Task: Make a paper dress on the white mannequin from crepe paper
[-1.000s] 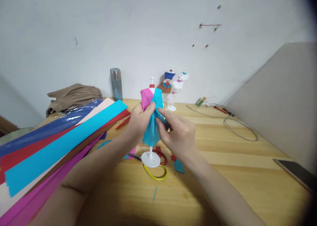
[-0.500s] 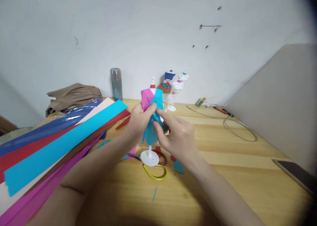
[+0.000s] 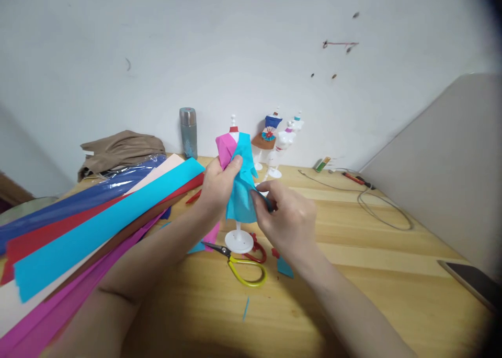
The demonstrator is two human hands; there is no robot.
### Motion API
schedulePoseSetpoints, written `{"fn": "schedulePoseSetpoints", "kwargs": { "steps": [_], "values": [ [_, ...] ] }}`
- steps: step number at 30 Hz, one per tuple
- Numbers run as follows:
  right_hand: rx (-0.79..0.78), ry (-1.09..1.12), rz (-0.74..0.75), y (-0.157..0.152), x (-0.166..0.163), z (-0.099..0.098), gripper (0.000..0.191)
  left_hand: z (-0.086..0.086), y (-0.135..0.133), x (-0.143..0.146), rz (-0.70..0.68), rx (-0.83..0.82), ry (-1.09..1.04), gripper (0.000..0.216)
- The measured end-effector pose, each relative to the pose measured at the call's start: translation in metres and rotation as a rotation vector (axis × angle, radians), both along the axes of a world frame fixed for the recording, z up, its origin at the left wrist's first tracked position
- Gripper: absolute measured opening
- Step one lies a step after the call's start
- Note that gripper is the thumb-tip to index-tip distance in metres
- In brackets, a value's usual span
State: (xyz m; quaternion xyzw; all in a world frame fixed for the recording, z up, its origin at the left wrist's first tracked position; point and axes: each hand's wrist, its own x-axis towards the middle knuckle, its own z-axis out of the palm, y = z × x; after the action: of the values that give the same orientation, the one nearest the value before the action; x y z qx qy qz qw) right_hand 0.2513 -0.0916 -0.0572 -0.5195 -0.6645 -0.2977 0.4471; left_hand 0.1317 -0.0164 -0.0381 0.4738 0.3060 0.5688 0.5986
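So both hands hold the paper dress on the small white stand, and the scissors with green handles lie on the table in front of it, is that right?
Not quite: the scissors have yellow handles, not green, as the head view shows. The rest is right: the left hand and right hand hold the paper dress on the small white stand, and the scissors lie on the table in front of it.
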Motion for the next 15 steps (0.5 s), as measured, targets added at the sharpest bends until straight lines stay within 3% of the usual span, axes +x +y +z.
{"fn": "schedulePoseSetpoints", "kwargs": {
  "steps": [5, 11, 15],
  "values": [
    [-0.002, -0.039, 0.072, -0.002, -0.007, -0.001, 0.014, 0.003, -0.001, -0.001, 0.003, -0.001, -0.007, 0.033],
    [-0.103, 0.004, 0.393, -0.011, -0.005, 0.011, 0.007, 0.004, -0.004, -0.002, 0.022, -0.019, 0.056, 0.029],
    [-0.183, -0.005, 0.562, -0.01, 0.005, 0.018, 0.015, 0.003, -0.004, -0.002, -0.026, -0.005, 0.045, 0.031]
  ]
}}
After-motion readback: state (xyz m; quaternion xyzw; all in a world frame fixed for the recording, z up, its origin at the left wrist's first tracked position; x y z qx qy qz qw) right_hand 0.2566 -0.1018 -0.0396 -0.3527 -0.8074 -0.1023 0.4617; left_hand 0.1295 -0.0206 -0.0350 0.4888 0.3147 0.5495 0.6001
